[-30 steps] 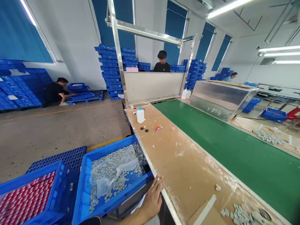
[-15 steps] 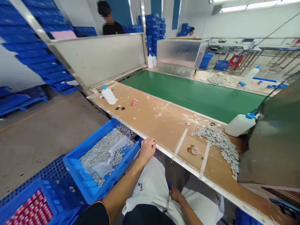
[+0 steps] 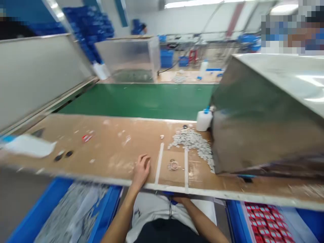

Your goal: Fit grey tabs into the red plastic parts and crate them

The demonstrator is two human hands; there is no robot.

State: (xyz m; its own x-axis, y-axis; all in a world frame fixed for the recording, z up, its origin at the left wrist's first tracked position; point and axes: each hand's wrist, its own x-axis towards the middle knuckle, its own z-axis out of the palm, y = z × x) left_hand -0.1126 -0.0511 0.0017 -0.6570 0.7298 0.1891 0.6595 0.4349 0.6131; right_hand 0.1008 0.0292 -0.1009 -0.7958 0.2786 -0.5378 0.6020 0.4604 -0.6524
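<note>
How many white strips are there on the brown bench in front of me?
2. The left strip lies on the bench just right of the left hand; the right strip lies parallel, past the small metal rings. None looks hidden.

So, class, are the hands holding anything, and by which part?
Left hand rests empty on the bench; right hand is hidden under its edge, so that cannot be told.
</note>
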